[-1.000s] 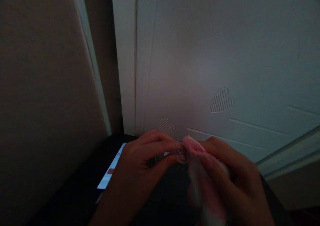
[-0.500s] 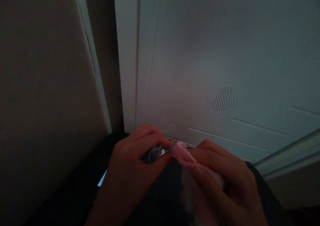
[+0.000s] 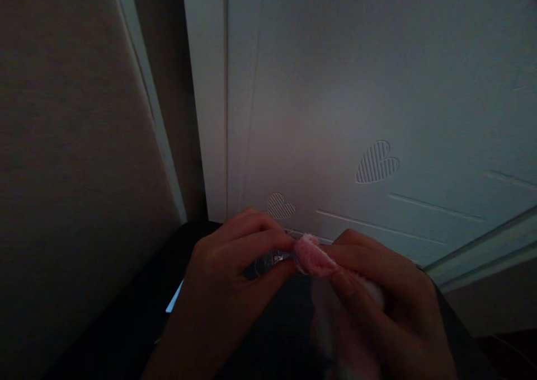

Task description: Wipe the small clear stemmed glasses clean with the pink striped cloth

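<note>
Dark surface (image 3: 279,335); left hand (image 3: 229,268) pinches half-hidden clear object (image 3: 266,263), right hand (image 3: 392,301) pink cloth (image 3: 312,258).

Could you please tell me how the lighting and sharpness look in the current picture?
Head view: dim overall, the dark surface nearly black; head view: a bright sliver beside the left hand; head view: the pink-and-white cloth looks soft lower down, the clear object hard to make out.

White heart-carved panel (image 3: 310,100) barring me ahead, flat brownish wall (image 3: 75,134) leftward, free air above my bare hands (image 3: 222,273)
</note>
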`<act>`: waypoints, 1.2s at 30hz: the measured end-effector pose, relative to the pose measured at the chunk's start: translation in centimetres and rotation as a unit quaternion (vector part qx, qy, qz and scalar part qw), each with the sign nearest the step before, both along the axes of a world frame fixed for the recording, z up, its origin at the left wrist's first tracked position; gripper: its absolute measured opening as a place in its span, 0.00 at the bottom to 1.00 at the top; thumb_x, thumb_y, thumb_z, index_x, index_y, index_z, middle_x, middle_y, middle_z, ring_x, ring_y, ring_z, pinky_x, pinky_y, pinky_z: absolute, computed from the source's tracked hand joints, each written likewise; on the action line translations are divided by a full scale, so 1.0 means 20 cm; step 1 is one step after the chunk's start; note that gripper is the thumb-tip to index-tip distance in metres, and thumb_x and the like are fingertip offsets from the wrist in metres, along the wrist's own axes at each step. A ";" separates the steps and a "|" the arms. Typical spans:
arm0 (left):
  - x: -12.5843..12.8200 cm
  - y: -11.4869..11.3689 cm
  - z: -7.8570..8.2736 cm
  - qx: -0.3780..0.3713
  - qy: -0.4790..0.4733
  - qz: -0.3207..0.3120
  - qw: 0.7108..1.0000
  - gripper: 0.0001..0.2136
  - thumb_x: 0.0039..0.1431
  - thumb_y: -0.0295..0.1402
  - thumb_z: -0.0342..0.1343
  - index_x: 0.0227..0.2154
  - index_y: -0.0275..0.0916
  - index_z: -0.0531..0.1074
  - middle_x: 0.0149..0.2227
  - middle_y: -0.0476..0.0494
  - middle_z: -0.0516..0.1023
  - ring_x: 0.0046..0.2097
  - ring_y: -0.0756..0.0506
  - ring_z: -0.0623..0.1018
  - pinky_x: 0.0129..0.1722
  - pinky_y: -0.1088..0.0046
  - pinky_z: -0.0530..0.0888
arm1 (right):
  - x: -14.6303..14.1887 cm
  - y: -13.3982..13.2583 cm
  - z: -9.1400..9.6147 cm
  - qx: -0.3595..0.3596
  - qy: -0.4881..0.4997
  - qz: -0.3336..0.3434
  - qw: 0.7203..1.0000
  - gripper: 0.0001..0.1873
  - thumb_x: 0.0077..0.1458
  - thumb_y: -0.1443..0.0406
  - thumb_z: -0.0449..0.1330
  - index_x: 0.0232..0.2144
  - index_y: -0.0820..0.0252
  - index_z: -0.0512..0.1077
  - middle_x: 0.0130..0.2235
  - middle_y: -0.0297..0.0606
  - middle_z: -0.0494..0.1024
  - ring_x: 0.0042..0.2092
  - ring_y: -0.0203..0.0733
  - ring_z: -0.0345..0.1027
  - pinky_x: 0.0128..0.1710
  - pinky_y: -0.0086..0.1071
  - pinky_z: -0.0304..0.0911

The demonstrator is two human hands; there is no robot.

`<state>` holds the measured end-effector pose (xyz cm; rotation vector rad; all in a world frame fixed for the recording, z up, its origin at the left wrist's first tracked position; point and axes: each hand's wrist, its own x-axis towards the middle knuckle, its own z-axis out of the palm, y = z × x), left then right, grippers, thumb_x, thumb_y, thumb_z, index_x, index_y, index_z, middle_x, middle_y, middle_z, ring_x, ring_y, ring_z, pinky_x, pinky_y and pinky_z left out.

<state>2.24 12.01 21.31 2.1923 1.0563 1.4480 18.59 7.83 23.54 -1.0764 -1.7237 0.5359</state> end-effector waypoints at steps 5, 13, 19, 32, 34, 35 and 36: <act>-0.01 -0.01 0.00 -0.009 0.011 0.015 1.000 0.05 0.50 0.25 0.61 0.28 0.42 0.75 0.30 0.53 0.73 0.32 0.52 0.74 0.32 0.78 0.69 | 0.04 0.00 0.00 -0.010 -0.011 0.027 1.000 0.11 0.53 0.67 0.59 0.36 0.49 0.78 0.24 0.29 0.68 0.25 0.31 0.64 0.22 0.25 0.56; 0.00 0.01 -0.02 0.022 0.008 -0.010 1.000 0.05 0.50 0.25 0.61 0.29 0.41 0.74 0.30 0.52 0.73 0.34 0.51 0.74 0.33 0.76 0.70 | 0.05 0.02 -0.01 -0.029 -0.034 0.000 0.999 0.10 0.56 0.66 0.58 0.38 0.50 0.77 0.27 0.30 0.71 0.28 0.33 0.68 0.30 0.28 0.62; 0.00 0.01 -0.02 0.002 0.053 -0.033 0.998 0.04 0.57 0.26 0.55 0.31 0.40 0.74 0.32 0.51 0.73 0.34 0.52 0.74 0.33 0.78 0.69 | 0.03 -0.01 -0.02 0.009 -0.018 -0.007 1.000 0.12 0.55 0.67 0.58 0.40 0.45 0.76 0.25 0.28 0.67 0.25 0.30 0.63 0.23 0.25 0.57; 0.00 0.02 -0.03 0.028 0.056 -0.050 0.997 0.11 0.59 0.20 0.48 0.35 0.40 0.71 0.37 0.48 0.72 0.41 0.49 0.71 0.39 0.74 0.68 | 0.08 0.01 0.00 -0.007 -0.043 0.006 0.999 0.10 0.55 0.67 0.57 0.37 0.50 0.77 0.27 0.33 0.71 0.28 0.37 0.68 0.27 0.32 0.61; 0.01 0.01 -0.02 0.033 0.055 -0.058 0.996 0.10 0.58 0.19 0.48 0.34 0.40 0.71 0.37 0.48 0.72 0.40 0.48 0.71 0.38 0.73 0.68 | 0.08 0.00 0.00 -0.001 -0.038 0.005 0.999 0.11 0.55 0.67 0.57 0.39 0.50 0.77 0.27 0.32 0.72 0.28 0.37 0.68 0.27 0.31 0.62; 0.02 0.00 -0.02 0.032 0.054 -0.063 0.996 0.10 0.58 0.20 0.48 0.33 0.39 0.71 0.36 0.47 0.72 0.39 0.48 0.71 0.37 0.73 0.68 | 0.08 0.00 -0.01 0.001 -0.035 0.005 0.999 0.11 0.55 0.67 0.58 0.39 0.49 0.77 0.27 0.32 0.72 0.28 0.36 0.68 0.27 0.31 0.62; 0.02 0.00 -0.02 0.028 0.054 -0.067 0.996 0.09 0.58 0.20 0.48 0.33 0.39 0.71 0.35 0.47 0.72 0.38 0.48 0.71 0.37 0.73 0.68 | 0.08 0.00 -0.01 0.000 -0.033 0.005 0.999 0.11 0.54 0.67 0.58 0.39 0.49 0.76 0.27 0.31 0.71 0.28 0.36 0.68 0.27 0.31 0.62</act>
